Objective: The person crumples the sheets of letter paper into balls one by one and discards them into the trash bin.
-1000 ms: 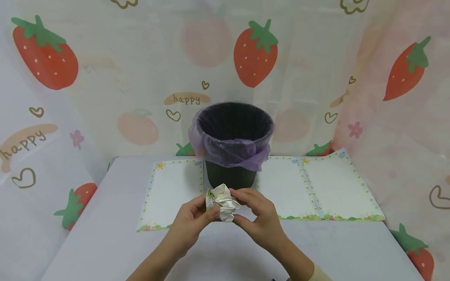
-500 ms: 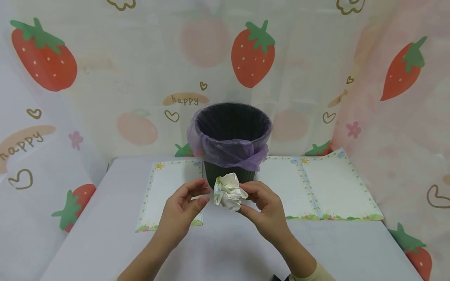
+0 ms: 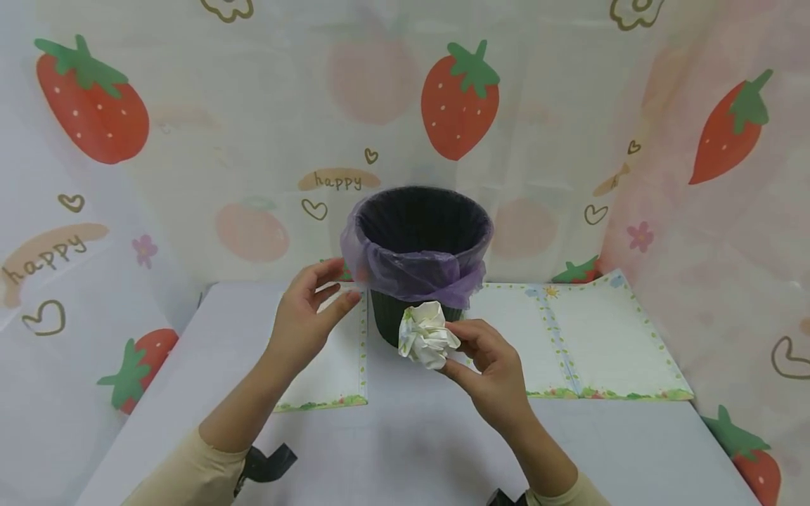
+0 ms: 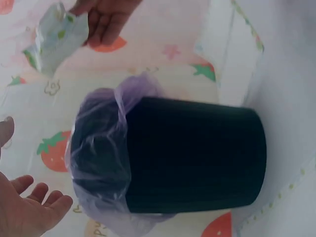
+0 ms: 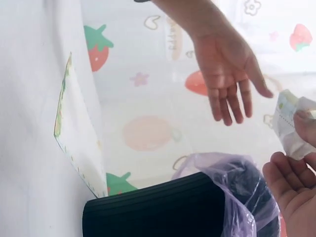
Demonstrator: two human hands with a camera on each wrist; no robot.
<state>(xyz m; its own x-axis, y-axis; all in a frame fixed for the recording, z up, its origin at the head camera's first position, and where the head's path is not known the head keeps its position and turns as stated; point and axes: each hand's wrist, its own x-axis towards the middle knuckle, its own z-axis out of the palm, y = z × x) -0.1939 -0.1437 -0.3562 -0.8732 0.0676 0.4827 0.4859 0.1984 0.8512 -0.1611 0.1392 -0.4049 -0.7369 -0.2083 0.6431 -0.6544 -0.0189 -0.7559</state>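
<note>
Near the bin point(image 4: 192, 155), right hand point(image 3: 498, 371) pinching crumpled paper point(image 3: 427, 337), left hand point(image 3: 301, 318) wide, cropped only in left wrist view.

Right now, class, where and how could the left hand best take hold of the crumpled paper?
Probably pinch the crumpled paper by its free left side, coming from the left: the right hand grips its right edge, leaving the lumpy folds opposite uncovered.

Reads "happy" on back curtain point(image 3: 405, 161) above left fingers point(image 3: 316, 273) and on side curtain point(image 3: 95, 200) left of them; on creased patch point(image 3: 612, 180) beyond right fingers point(image 3: 476, 328), apparently just "h".
</note>
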